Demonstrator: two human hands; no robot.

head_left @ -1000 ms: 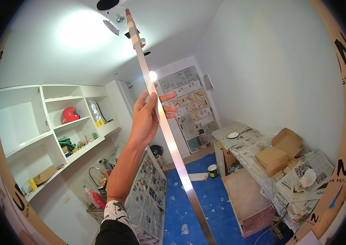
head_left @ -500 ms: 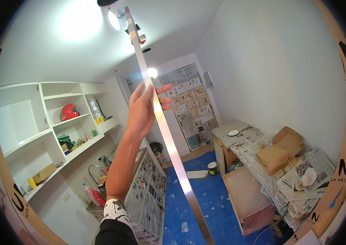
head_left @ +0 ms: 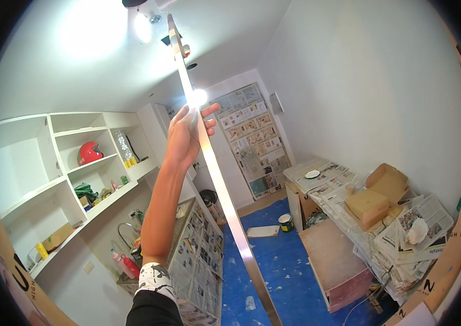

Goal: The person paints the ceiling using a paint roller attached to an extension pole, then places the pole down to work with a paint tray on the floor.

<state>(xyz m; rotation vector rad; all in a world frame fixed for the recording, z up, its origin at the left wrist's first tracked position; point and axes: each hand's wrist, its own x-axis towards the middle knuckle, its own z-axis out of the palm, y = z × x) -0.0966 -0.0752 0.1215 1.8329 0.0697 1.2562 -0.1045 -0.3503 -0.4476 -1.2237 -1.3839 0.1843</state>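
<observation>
My left hand (head_left: 186,136) is raised high in front of me, wrapped round a long, straight, silvery bar (head_left: 220,195). Its thumb lies along the near side, and the fingers show past the right edge, partly stretched. The bar runs from the lower edge of the view, tilting a little left as it rises, and its narrower tip is near the ceiling (head_left: 230,32). Whether the tip touches the ceiling I cannot tell. A glowing round bulb (head_left: 200,97) appears beside the bar just above the hand. My right hand is out of view.
White open shelves (head_left: 51,179) with a red helmet (head_left: 90,153) line the left wall. Blue sheeting (head_left: 266,266) covers the floor, with a paint can (head_left: 285,221) on it. At right, a newspaper-covered counter (head_left: 325,176) holds a cardboard box (head_left: 369,208); a pinkish board-topped box (head_left: 334,255) stands below.
My left hand and the upper part of the bar have shifted slightly left in the view. The grip looks the same, and the whole view has turned slightly.
</observation>
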